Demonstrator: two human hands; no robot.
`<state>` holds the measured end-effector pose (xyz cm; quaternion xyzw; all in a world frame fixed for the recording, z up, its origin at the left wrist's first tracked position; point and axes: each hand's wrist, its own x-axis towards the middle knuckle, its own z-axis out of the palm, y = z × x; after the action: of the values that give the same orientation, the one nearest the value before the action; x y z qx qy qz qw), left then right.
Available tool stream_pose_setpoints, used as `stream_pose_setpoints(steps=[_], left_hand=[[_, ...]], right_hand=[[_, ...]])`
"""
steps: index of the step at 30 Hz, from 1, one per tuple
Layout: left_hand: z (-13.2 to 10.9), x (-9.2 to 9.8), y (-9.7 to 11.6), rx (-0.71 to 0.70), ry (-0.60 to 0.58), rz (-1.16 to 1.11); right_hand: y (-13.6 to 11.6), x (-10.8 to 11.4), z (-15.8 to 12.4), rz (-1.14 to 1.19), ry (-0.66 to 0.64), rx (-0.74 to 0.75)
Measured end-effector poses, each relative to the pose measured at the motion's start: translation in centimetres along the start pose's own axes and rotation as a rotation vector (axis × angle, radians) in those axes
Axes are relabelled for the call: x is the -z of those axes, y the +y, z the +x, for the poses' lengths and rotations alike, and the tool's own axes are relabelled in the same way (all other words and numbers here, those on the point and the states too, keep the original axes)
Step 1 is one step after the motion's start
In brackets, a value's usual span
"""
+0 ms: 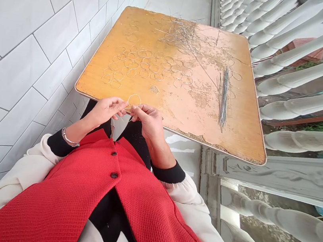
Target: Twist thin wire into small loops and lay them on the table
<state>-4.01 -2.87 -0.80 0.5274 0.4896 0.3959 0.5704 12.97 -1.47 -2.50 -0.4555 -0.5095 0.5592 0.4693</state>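
In front of my chest, at the table's near edge, both hands hold a thin wire piece bent into round loops [135, 95]. One loop stands up between the fingertips, and more of the wire curves below them. My left hand [107, 109] has its fingertips closed at the piece's left side. From the other side, my right hand [149, 122] pinches it between thumb and fingers. Many similar bent wire loops [133, 63] lie spread over the table's left and middle part. Close by is a small pile of tiny bits [154, 89], too small to name.
The worn wooden table [188, 120] has a peeling top. A bundle of straight wires [223, 101] lies on its right, and a tangled wire heap [181, 31] at the far side. A tiled wall [39, 48] stands at left, a white balustrade [299, 84] at right.
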Motion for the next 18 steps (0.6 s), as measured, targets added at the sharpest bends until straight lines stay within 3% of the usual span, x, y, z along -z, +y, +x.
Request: stream_pose_setpoints(steps=[9,14,18], left_hand=[[0.6,-1.2,0.3,-0.097,0.058,0.076],[-0.2,-1.1,0.4,-0.036,0.041,0.027],[-0.4,-1.3,-0.1,-0.069,0.149,-0.035]], right_hand=[[0.1,0.0,-0.3,-0.05,-0.043,0.055],[0.3,-0.1,-0.3,-0.056,-0.007,0.064],[0.4,-0.4,-0.5,-0.049,0.01,0.099]])
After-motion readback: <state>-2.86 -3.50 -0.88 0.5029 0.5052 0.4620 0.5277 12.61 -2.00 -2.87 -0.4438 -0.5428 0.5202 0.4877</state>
